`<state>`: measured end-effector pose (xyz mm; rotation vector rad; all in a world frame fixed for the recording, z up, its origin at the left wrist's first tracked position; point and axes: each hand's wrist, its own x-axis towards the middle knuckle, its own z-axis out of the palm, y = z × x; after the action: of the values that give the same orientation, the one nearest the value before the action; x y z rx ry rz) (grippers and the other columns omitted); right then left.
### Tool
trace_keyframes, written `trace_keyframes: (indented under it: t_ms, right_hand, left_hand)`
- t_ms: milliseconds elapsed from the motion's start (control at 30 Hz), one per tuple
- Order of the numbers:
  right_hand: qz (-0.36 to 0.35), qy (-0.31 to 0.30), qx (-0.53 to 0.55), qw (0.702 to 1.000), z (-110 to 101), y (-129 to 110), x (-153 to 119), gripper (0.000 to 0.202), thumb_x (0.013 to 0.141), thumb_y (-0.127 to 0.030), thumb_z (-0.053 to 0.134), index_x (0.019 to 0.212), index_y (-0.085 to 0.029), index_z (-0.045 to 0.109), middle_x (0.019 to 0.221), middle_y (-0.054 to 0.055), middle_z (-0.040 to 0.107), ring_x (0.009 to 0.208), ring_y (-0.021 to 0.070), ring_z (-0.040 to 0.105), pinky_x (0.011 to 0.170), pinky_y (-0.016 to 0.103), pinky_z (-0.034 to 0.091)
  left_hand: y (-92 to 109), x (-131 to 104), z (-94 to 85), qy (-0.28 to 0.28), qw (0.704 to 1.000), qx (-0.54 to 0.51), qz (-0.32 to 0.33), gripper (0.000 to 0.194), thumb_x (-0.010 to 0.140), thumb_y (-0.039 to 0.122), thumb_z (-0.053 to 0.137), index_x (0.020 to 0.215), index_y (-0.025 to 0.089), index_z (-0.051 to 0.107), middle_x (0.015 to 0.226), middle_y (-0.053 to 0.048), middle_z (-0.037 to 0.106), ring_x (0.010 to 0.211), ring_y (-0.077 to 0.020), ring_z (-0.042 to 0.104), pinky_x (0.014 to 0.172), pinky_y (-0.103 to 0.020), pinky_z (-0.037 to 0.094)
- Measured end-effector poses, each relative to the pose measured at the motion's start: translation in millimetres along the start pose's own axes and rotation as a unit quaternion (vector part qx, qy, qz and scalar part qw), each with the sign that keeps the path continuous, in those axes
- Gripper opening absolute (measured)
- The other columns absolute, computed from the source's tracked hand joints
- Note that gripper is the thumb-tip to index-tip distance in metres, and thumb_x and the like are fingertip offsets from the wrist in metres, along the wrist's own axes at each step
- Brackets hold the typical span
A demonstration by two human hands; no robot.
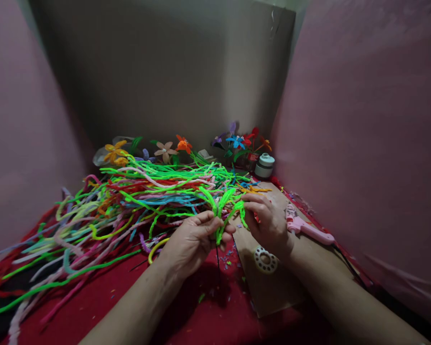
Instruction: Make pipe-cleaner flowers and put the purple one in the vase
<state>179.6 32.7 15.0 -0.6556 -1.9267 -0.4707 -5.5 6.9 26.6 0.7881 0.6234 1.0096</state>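
Observation:
Bright green fuzzy loops on a thin dark stem make up a green piece [221, 206], held upright near the middle of the view. My left hand [197, 239] pinches its base between thumb and fingers, with the stem hanging below. On the right, my right hand [267, 218] has its fingers bent around the tip of a green loop that leans out to the right. How firmly those fingertips press on the loop is hard to see. Behind both hands lies a large pile of coloured pipe cleaners [158, 184].
A pink glue gun [314, 232] and a white ring with holes [266, 259] lie on a brown board [273, 292] at the right. Fuzzy flowers [165, 151] and a lidded jar [265, 166] stand at the back. Red cloth [129, 297] covers the surface.

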Motion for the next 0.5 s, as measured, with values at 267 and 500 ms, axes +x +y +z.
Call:
trace_keyframes:
  t_ms: [267,500]
  right_hand:
    - [0.021,-0.011,0.057,0.998,-1.4,-8.0,3.0,0.027,0.079,-0.002,0.050,0.098,-0.021,0.050,0.101,0.010,0.061,0.098,0.0190,0.059,0.082,0.037,0.051]
    - [0.156,-0.052,-0.029,0.986,-47.8,14.6,-21.8,0.032,0.079,-0.009,0.050,0.110,-0.018,0.051,0.108,0.011,0.059,0.104,0.0245,0.054,0.090,0.043,0.045]
  left_hand:
    - [-1.9,3.3,-5.4,0.020,0.999,-0.020,0.031,0.014,0.071,0.013,0.070,0.075,0.012,0.056,0.064,-0.005,0.066,0.050,-0.0082,0.057,0.049,-0.017,0.045]
    - [1.4,4.4,-7.4,0.036,0.997,-0.022,0.063,0.017,0.068,0.013,0.072,0.068,0.013,0.055,0.063,-0.005,0.066,0.053,-0.0078,0.058,0.050,-0.015,0.044]
